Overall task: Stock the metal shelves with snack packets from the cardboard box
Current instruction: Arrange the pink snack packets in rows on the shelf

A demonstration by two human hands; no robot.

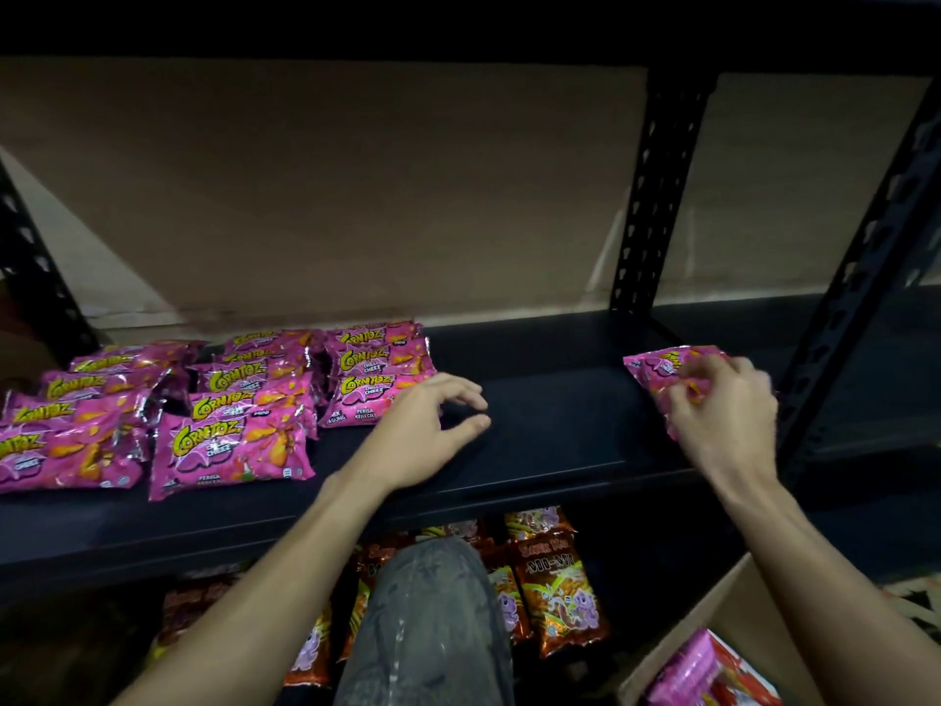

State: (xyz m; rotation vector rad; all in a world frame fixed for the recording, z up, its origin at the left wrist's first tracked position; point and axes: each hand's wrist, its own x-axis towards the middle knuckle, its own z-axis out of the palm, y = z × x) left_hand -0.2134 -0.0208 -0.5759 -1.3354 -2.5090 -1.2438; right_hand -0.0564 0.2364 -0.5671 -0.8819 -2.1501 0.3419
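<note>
Shelf edge: The front lip of the metal shelf (509, 494) runs under both your forearms.
Open room: A bare stretch of shelf lies between the stocked pink packets (239, 400) on the left and your right hand (723, 415).
Bounds: A perforated rear post (652, 196) stands behind this gap. A slanted front post (865, 277) rises just beside your right hand.
Left grip: Your left hand (422, 430) is over the bare shelf just beside the rightmost column of packets. Its fingers are loosely curled and it holds nothing.
Right grip: Narrow, with the fingers pinching the held packet (657, 366).
Packet relative to grip: It sticks out up and to the left of your fingers, well apart from the stocked rows. The blur possibly hides whether it touches the shelf.
Supply: The cardboard box (738, 614) is at lower right, below your right forearm, with more pink packets showing inside.
Lower shelf: Orange packets (555, 583) lie behind your knee (427, 619).
</note>
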